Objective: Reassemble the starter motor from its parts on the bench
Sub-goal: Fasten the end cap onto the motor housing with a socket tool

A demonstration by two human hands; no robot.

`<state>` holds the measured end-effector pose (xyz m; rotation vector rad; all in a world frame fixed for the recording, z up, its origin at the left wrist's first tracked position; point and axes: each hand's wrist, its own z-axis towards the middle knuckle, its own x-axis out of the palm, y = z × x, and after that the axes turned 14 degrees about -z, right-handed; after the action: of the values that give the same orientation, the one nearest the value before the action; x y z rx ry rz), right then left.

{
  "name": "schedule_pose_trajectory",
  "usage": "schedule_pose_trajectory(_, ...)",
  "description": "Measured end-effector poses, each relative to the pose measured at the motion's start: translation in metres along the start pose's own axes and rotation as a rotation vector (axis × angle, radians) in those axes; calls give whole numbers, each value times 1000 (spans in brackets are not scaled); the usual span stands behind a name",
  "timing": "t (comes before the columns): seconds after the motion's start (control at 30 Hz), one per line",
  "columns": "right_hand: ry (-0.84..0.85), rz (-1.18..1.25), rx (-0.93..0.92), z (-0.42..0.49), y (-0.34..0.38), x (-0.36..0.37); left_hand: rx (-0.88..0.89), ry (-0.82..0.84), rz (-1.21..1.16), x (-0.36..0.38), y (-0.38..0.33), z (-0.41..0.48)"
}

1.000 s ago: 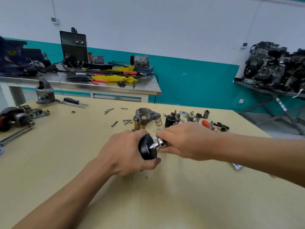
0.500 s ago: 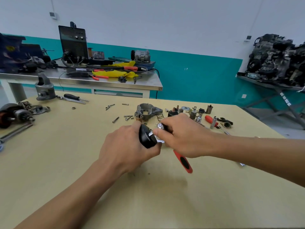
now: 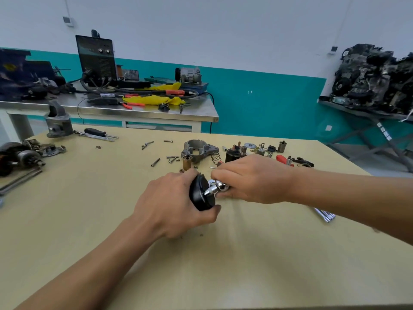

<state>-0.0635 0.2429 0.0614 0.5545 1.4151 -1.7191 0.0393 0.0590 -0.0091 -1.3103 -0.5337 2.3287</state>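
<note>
My left hand [image 3: 172, 204] grips a black round starter body [image 3: 201, 195] held just above the bench. My right hand [image 3: 252, 180] grips a chrome ratchet head with socket [image 3: 215, 187] set against the black part's end face. The ratchet's handle is hidden under my right hand. Behind my hands lie a grey aluminium end housing [image 3: 197, 149], a black solenoid [image 3: 232, 153], a coil spring [image 3: 216, 158], a brass bushing [image 3: 186, 163] and loose bolts [image 3: 172, 158].
The yellow bench [image 3: 89, 209] carries an armature [image 3: 17, 157] and long wrench at the left, a grey nose housing [image 3: 58, 124], a screwdriver [image 3: 98, 133], chrome tools [image 3: 324, 214] at the right. A steel table [image 3: 134, 113] with a welder stands behind; an engine [image 3: 375, 79] at far right.
My right hand swung the ratchet: its red handle stuck out below the hand half a second ago and is now hidden. Both hands sank slightly in view as the camera tilted.
</note>
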Motion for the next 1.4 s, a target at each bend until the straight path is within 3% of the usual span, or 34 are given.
schedule_pose_trajectory(0.07,-9,22,24,-1,4,2,-1,-7,4,2,1,0)
schedule_pose_trajectory(0.23,92,155,343,0,18,9,-6,-69,22,5,0,-1)
schedule_pose_trajectory(0.4,173,269,499,5,22,10,-46,-147,28,6,-2,-4)
schedule_pose_trajectory(0.67,134,372,597,11,29,4,-48,-204,27,9,-4,-5)
schedule_pose_trajectory(0.8,134,416,548,15,15,-5,-40,-253,-168,8,2,0)
schedule_pose_trajectory(0.93,-57,447,719,-4,-7,-16,-117,-374,-486,2,18,7)
schedule_pose_trajectory(1.0,59,406,785,-19,-14,-17,-147,-465,-550,-3,28,13)
schedule_pose_trajectory(1.17,585,378,755,-51,-7,3,-272,-673,-635,-20,60,26)
schedule_pose_trajectory(1.4,759,215,663,-57,13,45,-342,-773,-639,-26,86,33)
